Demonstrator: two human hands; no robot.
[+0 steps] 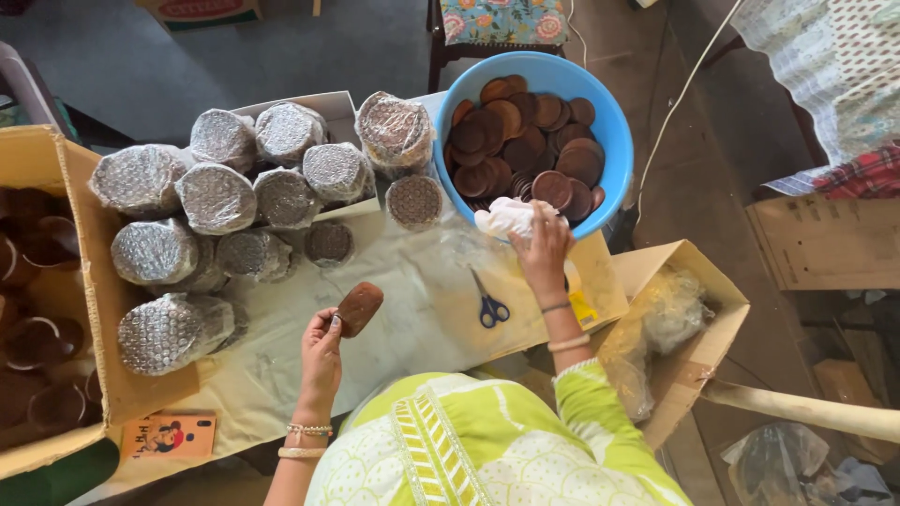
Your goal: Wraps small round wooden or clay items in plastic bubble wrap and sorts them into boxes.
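My left hand (322, 351) holds a round brown clay lid (359, 307) up on its edge above the pale sheet on the table (403, 300). My right hand (544, 248) reaches to the near rim of a blue tub (614, 131) and grips a crumpled white cloth (506, 217) there. The tub is filled with several more brown clay discs (525, 145). Blue-handled scissors (489, 307) lie on the sheet between my hands.
Several bubble-wrapped round bundles (216, 197) crowd the left of the table. A cardboard box of brown clay cups (37, 309) stands far left. An open carton with plastic bags (675, 319) sits right. A small printed card (169, 436) lies near the front edge.
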